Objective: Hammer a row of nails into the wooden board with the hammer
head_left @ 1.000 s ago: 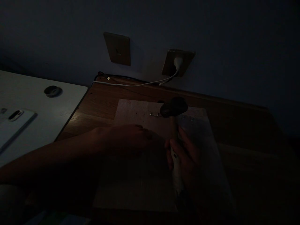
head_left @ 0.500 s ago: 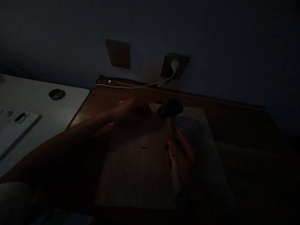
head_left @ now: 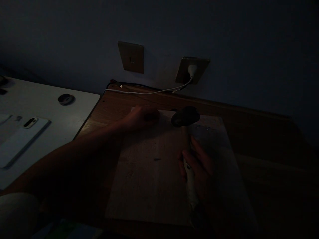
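In the dim light, my right hand (head_left: 199, 166) is wrapped around the pale handle of a hammer (head_left: 190, 186). Its dark, thick head points away from me, above the far part of a flat wooden board (head_left: 142, 196). My left hand (head_left: 143, 117) rests at the board's far left corner, its fingers curled together. Whatever those fingers may pinch is lost in shadow. The hammer head is a short way to the right of the left hand, not touching it. A few small shiny bits (head_left: 208, 128) lie on the board just right of the hammer head.
The board lies on a brown wooden tabletop (head_left: 99, 116) against a wall. Two wall plates are there; one holds a white plug (head_left: 191, 70) with a cable along the back edge. On the white table (head_left: 82, 103) at left are a phone (head_left: 25, 139) and a round dark ring (head_left: 66, 99).
The whole scene has shifted slightly to the right in view. Both hands and the hammer keep nearly the same places over the board.
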Demonstrator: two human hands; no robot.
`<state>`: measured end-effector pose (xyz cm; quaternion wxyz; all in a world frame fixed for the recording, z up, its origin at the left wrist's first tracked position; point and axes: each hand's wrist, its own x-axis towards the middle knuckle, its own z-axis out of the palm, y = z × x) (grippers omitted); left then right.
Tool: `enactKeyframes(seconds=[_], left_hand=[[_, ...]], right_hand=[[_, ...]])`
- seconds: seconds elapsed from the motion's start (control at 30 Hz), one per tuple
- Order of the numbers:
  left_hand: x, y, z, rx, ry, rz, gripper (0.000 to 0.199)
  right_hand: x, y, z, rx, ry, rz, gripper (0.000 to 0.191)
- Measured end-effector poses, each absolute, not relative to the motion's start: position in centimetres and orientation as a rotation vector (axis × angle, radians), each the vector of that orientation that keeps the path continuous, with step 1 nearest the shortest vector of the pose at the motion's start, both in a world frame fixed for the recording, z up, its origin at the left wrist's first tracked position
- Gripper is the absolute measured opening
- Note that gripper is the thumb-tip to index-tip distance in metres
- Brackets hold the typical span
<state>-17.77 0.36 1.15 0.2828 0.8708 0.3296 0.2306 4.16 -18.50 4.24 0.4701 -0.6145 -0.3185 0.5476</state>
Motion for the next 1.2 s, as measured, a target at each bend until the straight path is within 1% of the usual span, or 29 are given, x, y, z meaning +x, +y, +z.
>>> enactKeyframes(seconds=[0.13,0.27,0.4,0.53,0.63,0.8,0.97,1.2], left_hand=[[-17.8,0.3,1.1,2.376,0.821,0.623,0.019],[-17.7,0.3,1.2,2.471,0.787,0.612,0.015],[-17.6,0.3,1.2,2.509,0.738,0.645,0.011],[-17.6,0.3,1.0,2.473,0.769,0.652,0.011],[-17.6,0.4,0.8,2.423,0.805,0.624,0.016],[-17.6,0.4,0.6,2.393,0.849,0.651,0.036],[-17.3,0.1,0.8,2.337,0.900,0.683,0.053],[-17.2,0.1,1.1,2.294,0.968,0.638,0.052]], right_hand=[[4.2,-18.5,4.5,-1.525,-0.786,1.332,0.059],[4.2,-18.5,4.6,-1.532,-0.792,1.326,0.056],[4.1,-18.5,4.2,-1.517,-0.764,1.321,0.063],[3.8,-18.3,4.0,-1.488,-0.814,1.313,0.070],[3.4,-18.2,4.2,-1.477,-0.861,1.341,0.069],[2.8,-17.6,4.1,-1.410,-0.990,1.372,0.065],[2.4,-17.4,3.4,-1.420,-1.030,1.351,0.070],[2.2,-17.6,3.1,-1.432,-1.108,1.339,0.067]])
